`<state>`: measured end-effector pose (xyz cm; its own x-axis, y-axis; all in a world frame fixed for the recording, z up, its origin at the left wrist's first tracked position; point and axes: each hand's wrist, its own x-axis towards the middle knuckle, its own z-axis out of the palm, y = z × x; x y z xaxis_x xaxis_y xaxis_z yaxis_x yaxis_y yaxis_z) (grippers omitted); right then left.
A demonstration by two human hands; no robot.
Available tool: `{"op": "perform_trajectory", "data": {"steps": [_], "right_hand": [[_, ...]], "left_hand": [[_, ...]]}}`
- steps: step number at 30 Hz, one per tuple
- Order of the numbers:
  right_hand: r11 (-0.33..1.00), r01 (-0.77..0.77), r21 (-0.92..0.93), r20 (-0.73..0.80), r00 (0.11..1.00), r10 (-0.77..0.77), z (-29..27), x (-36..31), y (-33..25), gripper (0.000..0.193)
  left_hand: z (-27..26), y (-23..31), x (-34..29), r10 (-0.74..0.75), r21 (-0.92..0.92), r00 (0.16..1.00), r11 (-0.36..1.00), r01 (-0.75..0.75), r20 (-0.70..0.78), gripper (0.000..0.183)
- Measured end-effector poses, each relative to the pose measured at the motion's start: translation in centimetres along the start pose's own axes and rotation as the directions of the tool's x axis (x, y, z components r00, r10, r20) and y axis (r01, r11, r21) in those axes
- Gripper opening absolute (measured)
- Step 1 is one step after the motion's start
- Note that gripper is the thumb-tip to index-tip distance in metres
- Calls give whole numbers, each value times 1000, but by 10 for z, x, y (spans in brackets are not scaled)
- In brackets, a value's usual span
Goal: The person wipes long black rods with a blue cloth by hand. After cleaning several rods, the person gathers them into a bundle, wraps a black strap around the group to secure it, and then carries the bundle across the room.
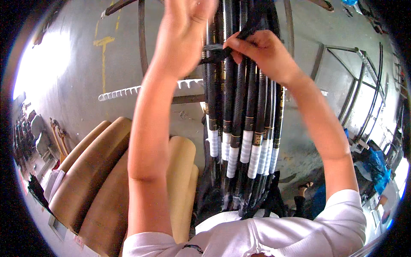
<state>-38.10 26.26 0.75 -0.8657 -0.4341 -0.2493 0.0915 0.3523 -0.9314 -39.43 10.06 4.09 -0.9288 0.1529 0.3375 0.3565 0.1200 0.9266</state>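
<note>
A bundle of long black poles (227,98) with gold markings and white bands (245,147) near their lower ends runs up the middle in front of me. A dark strap (212,56) crosses the poles near the top. My right hand (263,49) is closed, thumb and fingers pinching the strap at the bundle's right side. Raised along the left side of the poles, my left hand (186,28) is blurred, and its fingers are cut off by the upper edge. Black cloth (259,17) lies over the poles above my right hand.
Large brown rolls (100,167) stand at my left. A white toothed rack bar (122,93) and dark metal bars (142,38) lie beyond the bundle. To the right are a metal frame (342,49) and blue plastic (376,167). A foot (305,186) shows at lower right.
</note>
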Motion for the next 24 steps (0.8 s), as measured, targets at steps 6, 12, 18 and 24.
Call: {"op": "perform_trajectory", "data": {"steps": [6,12,18,24], "right_hand": [[981,125,152,147,978,-147,-13,-8,-14,26],[263,702,-662,522,683,-510,-33,-7,-40,6],[116,629,-769,383,598,-704,-28,-2,-26,10],[600,670,-438,193,722,-665,-26,-1,-15,6]], "left_hand": [[-25,-45,-11,-168,129,881,984,122,443,27],[-14,-26,-5,-411,262,706,912,316,577,9],[-4,-13,8,-610,-278,620,565,777,493,40],[15,19,13,-897,-695,440,290,657,42,35]]}}
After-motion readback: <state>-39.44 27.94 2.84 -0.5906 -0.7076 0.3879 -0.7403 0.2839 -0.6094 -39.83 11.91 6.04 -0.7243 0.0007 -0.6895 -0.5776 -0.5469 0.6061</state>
